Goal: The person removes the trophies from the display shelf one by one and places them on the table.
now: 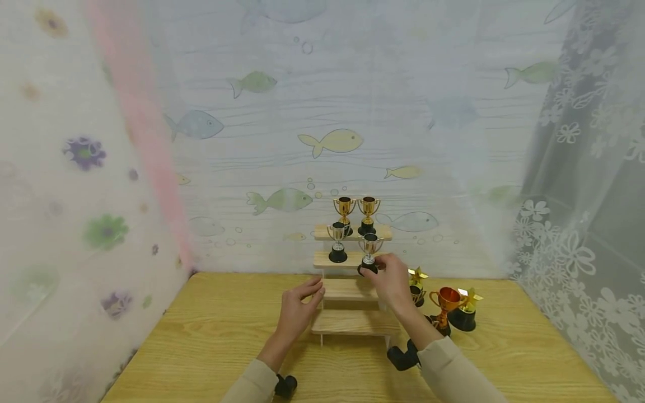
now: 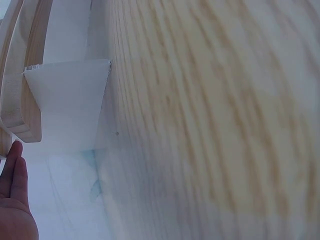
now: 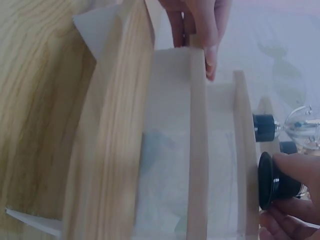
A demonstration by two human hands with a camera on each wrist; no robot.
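Observation:
My right hand pinches the black base of a silver trophy cup, at the second-highest step of a wooden tiered display stand. In the right wrist view, the base of that cup is right at the step's edge, between thumb and fingers. Another silver trophy cup stands to its left on the same step. Two gold trophy cups are on the top step. My left hand holds the left end of the step below, fingers on both sides of the board in the right wrist view.
Right of the stand are an orange-gold trophy cup, star trophies on black bases and other trophies partly behind my right arm. A black object lies by my left sleeve. Fish-print curtains hang behind the wooden table.

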